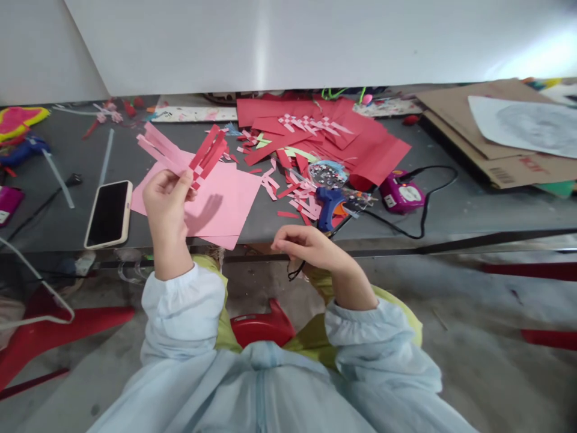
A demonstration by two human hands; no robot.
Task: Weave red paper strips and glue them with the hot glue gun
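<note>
Overall: grey tabletop [478, 210] with red sheets [378, 144] toward the rear and pink sheets [243, 198] at left front.
Left hand [164, 201] is raised over the pink sheets, thumb and fingers clamped on the checkered end of the woven strips [198, 171]; loose pink and red ends fan away. Right hand [306, 243] is at the front edge, fingers loosely bent; whether the fingertips meet cannot be told. Blue glue gun [327, 204] lies just beyond it.

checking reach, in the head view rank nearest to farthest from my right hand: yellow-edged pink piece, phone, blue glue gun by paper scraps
1. Blue glue gun, just ahead
2. Phone, left side
3. Yellow-edged pink piece, far left
</note>
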